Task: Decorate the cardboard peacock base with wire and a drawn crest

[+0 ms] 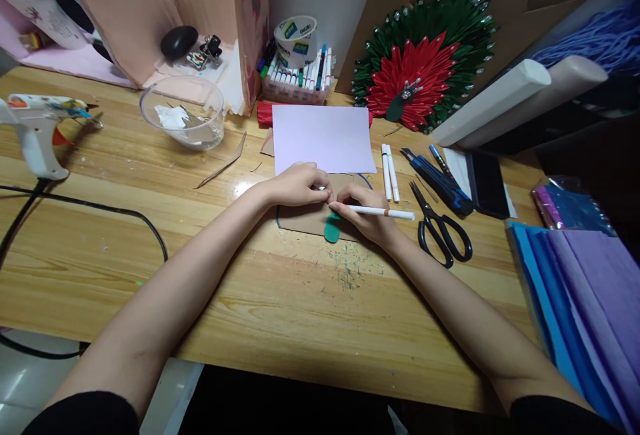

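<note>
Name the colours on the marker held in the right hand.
The marker is white with an orange-brown band, seen best in the head view.

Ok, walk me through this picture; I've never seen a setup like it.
No machine here: these are one person's bare hands, seen by a camera on their head looking forward and down. The right hand holds a white pen; the left hand lies over brown cardboard. A green piece sits just below the hands. Beyond them on the wooden table is a lilac sheet. Scissors and a blue cutter lie to the right, a glue gun far left.
</note>
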The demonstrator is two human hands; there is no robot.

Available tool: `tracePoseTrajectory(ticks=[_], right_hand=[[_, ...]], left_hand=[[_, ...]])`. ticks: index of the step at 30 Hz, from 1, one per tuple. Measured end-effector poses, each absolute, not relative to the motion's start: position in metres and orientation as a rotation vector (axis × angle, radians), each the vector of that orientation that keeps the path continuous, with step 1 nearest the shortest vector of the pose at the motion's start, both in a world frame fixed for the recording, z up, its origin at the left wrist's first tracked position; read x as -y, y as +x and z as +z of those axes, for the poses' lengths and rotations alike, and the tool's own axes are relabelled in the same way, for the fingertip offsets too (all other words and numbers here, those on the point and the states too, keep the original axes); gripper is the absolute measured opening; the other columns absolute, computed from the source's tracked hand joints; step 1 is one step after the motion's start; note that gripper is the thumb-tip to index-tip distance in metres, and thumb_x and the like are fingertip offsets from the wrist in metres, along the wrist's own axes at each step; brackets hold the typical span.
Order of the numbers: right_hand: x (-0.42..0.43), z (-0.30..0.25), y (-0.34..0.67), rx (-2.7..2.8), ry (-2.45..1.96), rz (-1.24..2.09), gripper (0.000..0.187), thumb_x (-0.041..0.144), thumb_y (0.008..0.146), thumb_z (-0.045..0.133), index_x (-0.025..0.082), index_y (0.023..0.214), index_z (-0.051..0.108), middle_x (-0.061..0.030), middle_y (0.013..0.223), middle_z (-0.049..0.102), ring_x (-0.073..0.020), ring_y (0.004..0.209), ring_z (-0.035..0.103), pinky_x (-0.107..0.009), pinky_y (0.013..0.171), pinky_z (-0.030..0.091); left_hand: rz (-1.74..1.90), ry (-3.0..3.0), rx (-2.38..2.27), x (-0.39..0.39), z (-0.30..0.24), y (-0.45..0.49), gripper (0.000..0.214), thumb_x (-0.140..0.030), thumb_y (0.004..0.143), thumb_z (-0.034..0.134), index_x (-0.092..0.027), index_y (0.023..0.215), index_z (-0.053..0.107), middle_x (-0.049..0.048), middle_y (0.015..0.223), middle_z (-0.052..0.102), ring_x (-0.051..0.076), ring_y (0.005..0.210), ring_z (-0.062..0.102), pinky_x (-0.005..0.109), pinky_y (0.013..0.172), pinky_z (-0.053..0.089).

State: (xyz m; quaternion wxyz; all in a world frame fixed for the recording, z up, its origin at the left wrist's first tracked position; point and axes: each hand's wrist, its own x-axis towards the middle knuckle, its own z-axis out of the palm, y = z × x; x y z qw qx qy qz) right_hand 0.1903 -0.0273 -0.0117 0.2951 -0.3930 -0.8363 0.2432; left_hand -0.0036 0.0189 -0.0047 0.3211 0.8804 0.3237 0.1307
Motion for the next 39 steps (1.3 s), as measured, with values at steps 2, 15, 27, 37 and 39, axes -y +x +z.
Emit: tracePoseTrajectory(ticks=[2, 15, 27, 37, 39], right_hand=[[0.0272, -0.0117, 0.1899, 2.228, -1.04, 0.633, 0.022, 0.035, 0.085, 0.055, 0.019, 0.07, 0.054, 0.0, 0.064, 0.057, -0.0113, 0.055, 0.046, -0.025, 0.053, 0.033], [0.0278, -0.011, 0.1893, 2.263, -1.048, 0.624, 0.023, 0.035, 0.087, 0.053, 0.019, 0.07, 0.054, -0.0005, 0.064, 0.058, -0.0113, 0.054, 0.046, -0.025, 0.053, 0.033], [0.0274, -0.0122, 0.191, 2.245, -1.041, 0.671, 0.025, 0.036, 0.087, 0.053, 0.018, 0.07, 0.054, 0.0006, 0.062, 0.056, -0.0108, 0.053, 0.046, -0.025, 0.053, 0.033], [0.0276, -0.0119, 0.192, 2.212, -1.053, 0.728, 0.027, 0.037, 0.087, 0.052, 0.017, 0.07, 0.054, 0.002, 0.06, 0.053, -0.0098, 0.052, 0.045, -0.024, 0.053, 0.033], [0.0276, -0.0118, 0.192, 2.201, -1.058, 0.738, 0.026, 0.037, 0.087, 0.053, 0.017, 0.07, 0.054, 0.002, 0.06, 0.053, -0.0098, 0.053, 0.046, -0.024, 0.053, 0.033]], left_hand=[[0.349, 2.312, -0.847, -0.0191, -0.0054, -0.0037, 0.023, -0.028, 0.082, 0.047, -0.019, 0.081, 0.069, 0.0027, 0.082, 0.066, 0.016, 0.082, 0.051, 0.028, 0.079, 0.034], [0.358, 2.297, -0.843, -0.0185, -0.0045, -0.0039, 0.024, -0.027, 0.082, 0.047, -0.02, 0.08, 0.069, 0.0019, 0.081, 0.066, 0.016, 0.081, 0.05, 0.028, 0.078, 0.033], [0.341, 2.292, -0.861, -0.0184, -0.0032, -0.0037, 0.023, -0.028, 0.08, 0.047, -0.019, 0.08, 0.069, 0.0025, 0.077, 0.065, 0.016, 0.079, 0.05, 0.028, 0.078, 0.034], [0.354, 2.269, -0.848, -0.0188, -0.0046, -0.0044, 0.024, -0.029, 0.081, 0.048, -0.018, 0.08, 0.069, 0.0029, 0.077, 0.064, 0.016, 0.078, 0.05, 0.029, 0.079, 0.034], [0.35, 2.268, -0.845, -0.0188, -0.0045, -0.0044, 0.024, -0.029, 0.081, 0.048, -0.018, 0.08, 0.069, 0.0029, 0.077, 0.064, 0.016, 0.078, 0.05, 0.029, 0.078, 0.034]])
